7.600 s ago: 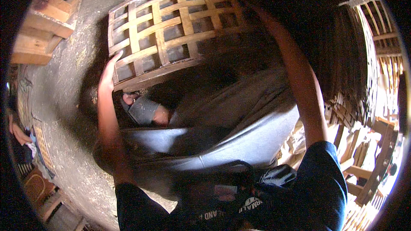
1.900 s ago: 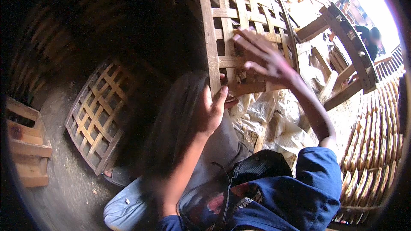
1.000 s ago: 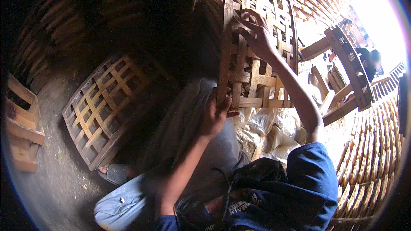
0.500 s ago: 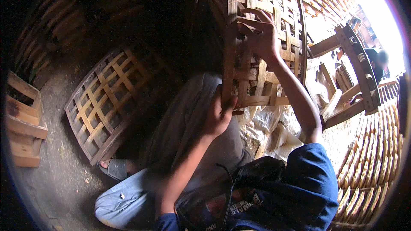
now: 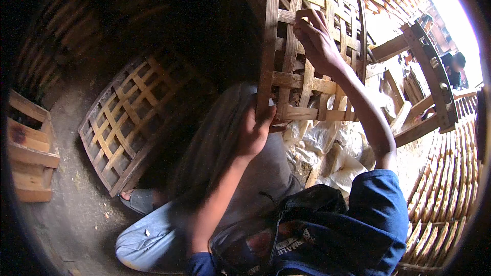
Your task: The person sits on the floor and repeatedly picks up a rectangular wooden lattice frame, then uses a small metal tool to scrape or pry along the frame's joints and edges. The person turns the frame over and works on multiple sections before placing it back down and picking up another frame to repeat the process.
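A woven bamboo lattice panel [image 5: 307, 46] stands upright in front of me. My left hand [image 5: 254, 130] grips the lower part of its left edge strip, near the bottom corner. My right hand [image 5: 316, 38] is raised and closed around a horizontal slat higher up on the same panel. A second bamboo lattice panel [image 5: 130, 117] lies tilted on the ground to the left, apart from both hands. A grey cloth [image 5: 225, 153] covers my lap under the left arm.
A wooden crate [image 5: 28, 153] stands at the far left on the concrete floor. A wooden frame [image 5: 427, 79] leans at the right, above crumpled white sacks [image 5: 332, 148]. Stacks of bamboo panels [image 5: 450, 174] line the right side. Another person [image 5: 452, 66] is in the far upper right.
Since 7.6 s ago, the panel held flat ahead now lies at the left, and I hold another panel upright. In the last second my right hand slid higher on it.
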Available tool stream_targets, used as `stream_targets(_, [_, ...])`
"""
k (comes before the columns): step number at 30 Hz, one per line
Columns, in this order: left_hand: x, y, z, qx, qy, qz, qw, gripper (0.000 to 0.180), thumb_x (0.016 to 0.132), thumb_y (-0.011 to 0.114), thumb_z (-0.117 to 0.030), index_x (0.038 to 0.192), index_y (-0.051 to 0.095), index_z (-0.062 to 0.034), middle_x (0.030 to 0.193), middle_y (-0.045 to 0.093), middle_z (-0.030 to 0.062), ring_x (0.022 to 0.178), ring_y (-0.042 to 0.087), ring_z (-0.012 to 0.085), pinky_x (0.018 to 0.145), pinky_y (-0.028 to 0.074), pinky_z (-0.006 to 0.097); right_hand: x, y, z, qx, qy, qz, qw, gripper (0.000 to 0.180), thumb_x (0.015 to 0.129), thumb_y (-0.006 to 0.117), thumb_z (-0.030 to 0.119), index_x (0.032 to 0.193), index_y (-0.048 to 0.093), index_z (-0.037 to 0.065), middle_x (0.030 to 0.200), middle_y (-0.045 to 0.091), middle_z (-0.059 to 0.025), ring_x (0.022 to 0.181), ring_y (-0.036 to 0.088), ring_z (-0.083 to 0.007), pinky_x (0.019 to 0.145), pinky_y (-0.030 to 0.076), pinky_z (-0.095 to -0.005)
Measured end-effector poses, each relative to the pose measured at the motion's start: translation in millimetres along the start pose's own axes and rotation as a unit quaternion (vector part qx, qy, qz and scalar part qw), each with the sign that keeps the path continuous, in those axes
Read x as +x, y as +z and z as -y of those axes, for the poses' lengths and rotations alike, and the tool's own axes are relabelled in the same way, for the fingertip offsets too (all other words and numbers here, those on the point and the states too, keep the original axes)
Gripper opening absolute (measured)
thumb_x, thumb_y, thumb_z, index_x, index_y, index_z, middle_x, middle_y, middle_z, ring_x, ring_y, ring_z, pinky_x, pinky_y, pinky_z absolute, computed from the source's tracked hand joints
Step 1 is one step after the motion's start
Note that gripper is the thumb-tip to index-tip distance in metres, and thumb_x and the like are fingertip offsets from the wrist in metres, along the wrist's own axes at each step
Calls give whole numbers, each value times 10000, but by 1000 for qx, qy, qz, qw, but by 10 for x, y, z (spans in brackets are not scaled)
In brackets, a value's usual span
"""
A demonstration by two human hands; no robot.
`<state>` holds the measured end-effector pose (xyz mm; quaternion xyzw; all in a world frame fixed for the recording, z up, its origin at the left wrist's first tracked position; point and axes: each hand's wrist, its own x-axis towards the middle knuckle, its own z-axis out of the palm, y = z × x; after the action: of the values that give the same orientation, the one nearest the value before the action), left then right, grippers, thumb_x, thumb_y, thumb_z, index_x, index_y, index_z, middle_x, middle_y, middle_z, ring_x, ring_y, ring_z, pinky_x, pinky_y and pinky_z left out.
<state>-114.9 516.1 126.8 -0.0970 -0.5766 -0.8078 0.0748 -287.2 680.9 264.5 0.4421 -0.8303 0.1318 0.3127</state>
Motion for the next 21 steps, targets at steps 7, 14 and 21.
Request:
stream_targets(7, [-41,16,-45,1,4,-4,1000,308,1037,548,-234,1261,465,-40,1052,538,42,909,608,118,744,610,319,152,109,109,-4,16,-108,994,324,797,792,199,1090,727,76,1125,622,-91,1100,568,-309,963,474,-418])
stream_targets(14, [-15,-14,23,12,23,20,999,325,1044,528,-234,1293,445,-41,1097,495,38,951,591,102,730,617,295,178,317,57,82,105,-132,982,209,820,755,52,1025,787,77,1011,712,-97,908,693,-213,823,548,-320])
stream_targets(21, [-56,2,91,5,34,39,999,348,1052,517,-255,1314,411,-53,1080,502,48,946,602,109,741,613,293,219,394,-77,123,125,-66,982,214,763,758,71,971,788,109,1012,723,-68,968,673,-243,883,542,-346])
